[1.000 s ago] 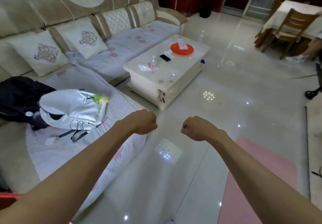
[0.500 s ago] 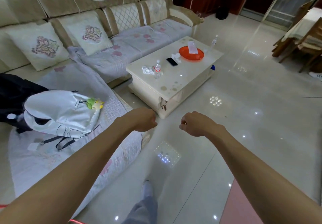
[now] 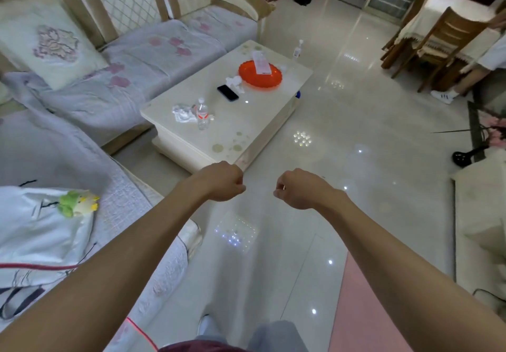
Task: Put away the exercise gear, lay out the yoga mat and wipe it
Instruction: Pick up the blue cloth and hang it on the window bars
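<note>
Both my arms reach forward over the glossy floor. My left hand and my right hand are curled into loose fists, side by side with a gap between them, and hold nothing that I can see. They hang just in front of the near corner of the white coffee table. A pink yoga mat lies flat on the floor at the lower right, partly hidden under my right forearm. On the table lies crumpled white tissue.
A white backpack with a green plush charm lies on the sofa at left. The table carries a water bottle, a phone, an orange tray. A wooden chair and a seated person's leg are far right.
I have stepped forward toward the coffee table, which now looms larger. The backpack has slid to the lower left edge. Both fists keep the same pose.
</note>
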{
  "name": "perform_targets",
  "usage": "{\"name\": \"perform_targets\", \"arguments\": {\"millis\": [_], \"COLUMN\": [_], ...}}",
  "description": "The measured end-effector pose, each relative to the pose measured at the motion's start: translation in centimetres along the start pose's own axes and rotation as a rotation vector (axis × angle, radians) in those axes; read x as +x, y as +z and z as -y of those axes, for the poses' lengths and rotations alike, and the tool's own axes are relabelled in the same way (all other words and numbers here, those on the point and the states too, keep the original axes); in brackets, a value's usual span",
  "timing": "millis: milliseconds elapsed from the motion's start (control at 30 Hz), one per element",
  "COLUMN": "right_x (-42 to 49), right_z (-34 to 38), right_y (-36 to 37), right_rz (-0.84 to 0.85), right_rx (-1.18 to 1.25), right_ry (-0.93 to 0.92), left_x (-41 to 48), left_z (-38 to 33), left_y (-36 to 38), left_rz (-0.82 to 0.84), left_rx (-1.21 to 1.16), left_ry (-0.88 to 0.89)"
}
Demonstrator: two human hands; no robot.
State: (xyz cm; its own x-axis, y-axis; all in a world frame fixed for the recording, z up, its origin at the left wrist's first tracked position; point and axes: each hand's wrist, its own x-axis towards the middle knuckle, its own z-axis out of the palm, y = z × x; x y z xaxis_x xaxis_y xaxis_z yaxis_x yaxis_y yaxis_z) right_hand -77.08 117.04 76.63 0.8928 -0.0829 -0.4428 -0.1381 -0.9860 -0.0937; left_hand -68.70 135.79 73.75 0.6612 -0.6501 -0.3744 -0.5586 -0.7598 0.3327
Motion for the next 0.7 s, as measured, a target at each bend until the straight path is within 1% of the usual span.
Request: {"name": "perform_targets", "arguments": {"millis": [200, 367, 567, 700], "right_x": [5.8, 11.5, 18.0, 22.0], "right_z": [-3.5, -8.3, -15.4, -20.0], "right_y": [-2.1, -5.0, -9.5, -12.0], "right_rz": [0.017, -0.003, -0.016, -0.014], "right_rx": [-0.001, 0.001, 0.002, -0.002], "right_ry": [-0.007, -0.041, -0.088, -0.105], "left_x": [6.2, 12.4, 20.8, 26.0], "left_z": [0.1, -1.2, -4.5, -6.8], "left_y": [-2.3, -5.1, -8.7, -10.7], "left_rz": [0.013, -0.001, -0.009, -0.025], "left_rx": [0.013, 0.016, -0.003, -0.025], "left_ry": [-0.032, -0.083, -0.16, -0.163]}}
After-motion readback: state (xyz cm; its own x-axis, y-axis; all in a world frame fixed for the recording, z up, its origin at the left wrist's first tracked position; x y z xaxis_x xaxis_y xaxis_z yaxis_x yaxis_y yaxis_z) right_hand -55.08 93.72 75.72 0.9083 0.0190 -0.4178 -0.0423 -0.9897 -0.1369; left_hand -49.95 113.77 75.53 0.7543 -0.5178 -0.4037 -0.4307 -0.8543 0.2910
